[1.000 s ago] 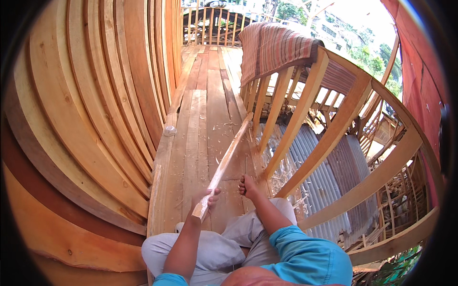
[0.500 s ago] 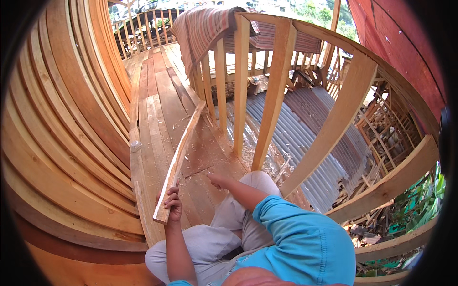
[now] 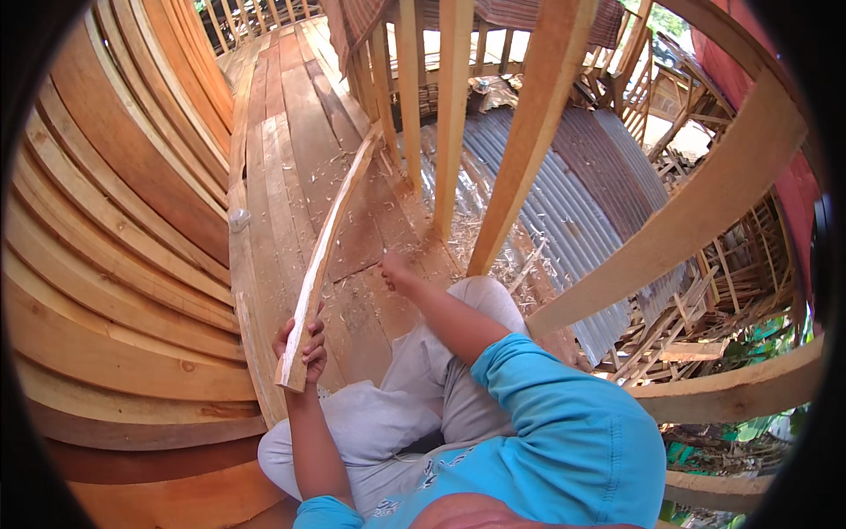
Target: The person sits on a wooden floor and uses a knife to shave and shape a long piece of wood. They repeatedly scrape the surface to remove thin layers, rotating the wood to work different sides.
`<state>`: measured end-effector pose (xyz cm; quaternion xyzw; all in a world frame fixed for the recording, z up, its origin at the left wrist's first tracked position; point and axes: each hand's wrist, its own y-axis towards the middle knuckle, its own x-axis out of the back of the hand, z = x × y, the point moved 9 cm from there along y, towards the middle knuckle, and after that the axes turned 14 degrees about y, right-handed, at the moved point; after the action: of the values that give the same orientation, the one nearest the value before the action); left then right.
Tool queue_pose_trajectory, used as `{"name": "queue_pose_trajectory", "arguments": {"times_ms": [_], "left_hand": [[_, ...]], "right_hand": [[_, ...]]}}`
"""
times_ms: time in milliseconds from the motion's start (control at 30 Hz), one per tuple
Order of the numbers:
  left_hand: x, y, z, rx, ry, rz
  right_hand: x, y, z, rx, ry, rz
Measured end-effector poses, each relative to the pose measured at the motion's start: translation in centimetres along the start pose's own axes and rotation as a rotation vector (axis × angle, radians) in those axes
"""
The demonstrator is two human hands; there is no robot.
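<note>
Left hand [image 3: 301, 346]: fingers wrapped around the near end of a wooden batten [image 3: 321, 253], a short stub protruding below the grip. Batten slants up and away, pale strip along one face, browner on the adjoining side; far end reaches the foot of the railing, contact there not resolvable. Right hand [image 3: 395, 271]: fingers curled closed, to the right of the batten and apart from it, over the plank floor [image 3: 357, 309]; whether it holds anything small cannot be told. Both forearms pass over folded legs in grey trousers [image 3: 379, 432]; shirt [image 3: 564, 432] turquoise. Thin shavings dot the planks. Floor's left edge: a small clear object [image 3: 239, 219], kind unclear, near a wall of overlapping timber boards [image 3: 132, 353]. Right: wooden balusters [image 3: 533, 132], with corrugated metal sheets [image 3: 564, 216] beyond, below floor level. Top: striped cloth [image 3: 357, 19] draped on the railing. Far right: red sheeting [image 3: 798, 196].
</note>
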<state>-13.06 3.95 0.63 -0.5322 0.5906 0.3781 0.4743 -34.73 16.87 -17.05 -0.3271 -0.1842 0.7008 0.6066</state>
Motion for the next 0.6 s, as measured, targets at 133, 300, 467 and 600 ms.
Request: {"name": "queue_pose_trajectory", "arguments": {"times_ms": [133,300,467,600], "left_hand": [[2.0,0.1,-0.6,0.016,0.125,-0.111],[0.4,0.5,-0.5,0.024,0.156,-0.139],[0.1,0.0,-0.7,0.008,0.238,-0.121],[0.1,-0.7,0.7,0.011,0.334,-0.190]], "right_hand": [[-3.4,-1.8,3.0,0.122,0.016,0.223],[-7.6,-3.8,6.1,0.335,-0.151,0.440],[-9.2,-4.1,6.5,0.237,-0.134,0.391],[-9.6,-4.9,6.5,0.219,-0.075,0.487]]}}
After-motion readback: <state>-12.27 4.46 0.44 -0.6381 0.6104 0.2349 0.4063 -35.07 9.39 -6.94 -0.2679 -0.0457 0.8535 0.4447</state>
